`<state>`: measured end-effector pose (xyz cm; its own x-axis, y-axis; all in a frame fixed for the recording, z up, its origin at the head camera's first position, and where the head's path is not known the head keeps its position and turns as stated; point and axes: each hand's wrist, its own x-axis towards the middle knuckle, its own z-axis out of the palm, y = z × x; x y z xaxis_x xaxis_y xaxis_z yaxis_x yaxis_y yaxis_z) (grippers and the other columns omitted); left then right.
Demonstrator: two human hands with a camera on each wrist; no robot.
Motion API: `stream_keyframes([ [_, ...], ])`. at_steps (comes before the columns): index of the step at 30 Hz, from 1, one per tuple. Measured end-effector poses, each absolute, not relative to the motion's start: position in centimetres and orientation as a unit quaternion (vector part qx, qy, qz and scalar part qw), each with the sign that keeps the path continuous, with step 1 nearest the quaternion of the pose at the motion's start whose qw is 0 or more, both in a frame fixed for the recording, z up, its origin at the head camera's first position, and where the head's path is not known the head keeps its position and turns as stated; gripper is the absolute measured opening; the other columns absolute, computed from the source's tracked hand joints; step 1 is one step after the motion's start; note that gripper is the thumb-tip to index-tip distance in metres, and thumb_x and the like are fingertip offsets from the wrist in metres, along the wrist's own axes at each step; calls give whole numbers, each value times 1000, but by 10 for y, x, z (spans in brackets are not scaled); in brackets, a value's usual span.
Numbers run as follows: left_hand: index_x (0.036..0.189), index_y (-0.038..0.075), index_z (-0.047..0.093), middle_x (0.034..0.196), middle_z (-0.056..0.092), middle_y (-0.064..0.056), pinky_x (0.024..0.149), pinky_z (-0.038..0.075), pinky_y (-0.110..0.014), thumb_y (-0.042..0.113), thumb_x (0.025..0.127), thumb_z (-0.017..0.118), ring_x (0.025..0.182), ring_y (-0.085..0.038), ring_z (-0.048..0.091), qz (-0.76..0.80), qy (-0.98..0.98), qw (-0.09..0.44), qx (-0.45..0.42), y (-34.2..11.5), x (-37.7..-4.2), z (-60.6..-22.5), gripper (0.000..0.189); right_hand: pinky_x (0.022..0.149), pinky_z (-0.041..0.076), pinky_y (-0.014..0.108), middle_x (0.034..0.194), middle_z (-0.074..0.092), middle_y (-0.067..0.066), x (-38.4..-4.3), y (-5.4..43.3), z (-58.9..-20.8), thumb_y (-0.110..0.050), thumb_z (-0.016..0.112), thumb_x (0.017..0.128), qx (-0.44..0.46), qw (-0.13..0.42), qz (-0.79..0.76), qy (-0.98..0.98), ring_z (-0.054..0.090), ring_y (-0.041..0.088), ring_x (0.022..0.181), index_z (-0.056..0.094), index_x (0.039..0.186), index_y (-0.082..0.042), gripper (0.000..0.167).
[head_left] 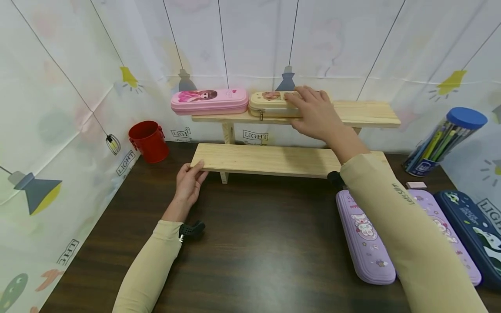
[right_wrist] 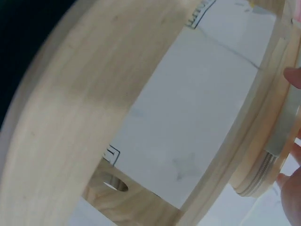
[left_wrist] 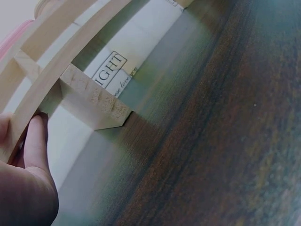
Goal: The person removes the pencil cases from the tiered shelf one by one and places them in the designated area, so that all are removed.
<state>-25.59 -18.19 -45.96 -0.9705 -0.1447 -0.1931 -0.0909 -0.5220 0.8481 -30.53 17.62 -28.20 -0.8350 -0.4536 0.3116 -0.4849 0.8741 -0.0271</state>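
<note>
On the upper tier of a two-tier wooden shelf [head_left: 362, 114], a cream-yellow pencil case [head_left: 270, 104] with a zipper lies beside a pink pencil case [head_left: 209, 101]. My right hand [head_left: 316, 114] grips the right part of the yellow case, fingers over its top and thumb at its front. In the right wrist view, fingertips show along the zippered case [right_wrist: 261, 162]. Lower down, my left hand [head_left: 188, 184] pinches the left end of the lower board [head_left: 266, 158], thumb on top and fingers beneath, as the left wrist view also shows at the board's edge.
A red bucket [head_left: 149, 141] stands at the back left. To the right lie purple pencil cases [head_left: 365, 237] and a dark blue case [head_left: 469, 226], partly behind my right sleeve. A blue-lidded tub of pencils [head_left: 442, 143] and a small eraser [head_left: 416, 184] are behind them.
</note>
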Motion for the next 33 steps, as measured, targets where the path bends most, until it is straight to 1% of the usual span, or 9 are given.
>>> stream_keyframes([
  [5, 107, 10, 47, 121, 58, -10, 91, 58, -22, 15, 96, 66, 102, -12, 71, -861, -494, 18, 118, -180, -255, -458, 23, 120, 19, 67, 162, 25, 20, -311, 173, -274, -32, 59, 94, 215, 96, 39, -971, 20, 42, 151, 36, 153, -18, 65],
  [10, 106, 10, 47, 120, 58, -10, 90, 58, -21, 14, 95, 66, 101, -11, 71, -863, -492, 14, 118, -177, -255, -457, 23, 121, 16, 69, 162, 27, 19, -313, 171, -271, -32, 59, 93, 202, 66, 68, -975, 17, 41, 152, 41, 147, -14, 60],
  [13, 105, 10, 47, 119, 58, -9, 90, 58, -21, 14, 96, 66, 100, -11, 71, -861, -494, 14, 118, -176, -254, -457, 22, 120, 13, 72, 158, 35, 18, -312, 170, -268, -28, 57, 92, 201, 58, 90, -974, 18, 42, 152, 45, 137, -10, 50],
  [18, 106, 11, 46, 119, 59, -9, 90, 58, -21, 15, 96, 65, 100, -10, 71, -859, -498, 14, 118, -176, -253, -458, 21, 118, 15, 73, 149, 46, 21, -310, 170, -264, -18, 51, 88, 202, 55, 101, -973, 34, 42, 144, 47, 126, -8, 40],
  [20, 106, 11, 46, 119, 59, -9, 90, 58, -21, 15, 97, 65, 100, -10, 71, -858, -499, 13, 118, -177, -253, -458, 21, 119, 17, 72, 146, 47, 22, -309, 171, -263, -15, 49, 86, 203, 55, 99, -973, 39, 41, 138, 47, 125, -7, 40],
  [22, 106, 11, 46, 120, 59, -9, 90, 58, -22, 15, 97, 65, 101, -10, 71, -858, -499, 13, 117, -177, -253, -457, 21, 116, 26, 68, 142, 47, 23, -307, 171, -262, -15, 49, 85, 197, 50, 100, -974, 44, 44, 129, 46, 127, -8, 42],
  [26, 106, 11, 46, 121, 59, -9, 90, 58, -22, 15, 97, 65, 102, -11, 70, -858, -500, 14, 116, -178, -254, -457, 21, 92, 46, 59, 137, 45, 22, -302, 169, -261, -19, 51, 86, 181, 35, 103, -977, 50, 43, 107, 44, 136, -14, 51],
  [28, 105, 11, 46, 122, 59, -9, 91, 58, -22, 15, 96, 65, 103, -11, 70, -859, -499, 14, 114, -179, -254, -458, 22, 84, 48, 57, 137, 44, 22, -300, 169, -261, -23, 53, 87, 176, 30, 103, -979, 51, 41, 102, 43, 139, -17, 54],
  [33, 104, 10, 45, 121, 59, -9, 91, 58, -22, 15, 96, 65, 102, -11, 71, -862, -494, 16, 110, -181, -254, -460, 22, 88, 44, 54, 133, 53, 19, -298, 169, -262, -34, 60, 87, 178, 33, 92, -979, 50, 36, 107, 44, 141, -21, 58],
])
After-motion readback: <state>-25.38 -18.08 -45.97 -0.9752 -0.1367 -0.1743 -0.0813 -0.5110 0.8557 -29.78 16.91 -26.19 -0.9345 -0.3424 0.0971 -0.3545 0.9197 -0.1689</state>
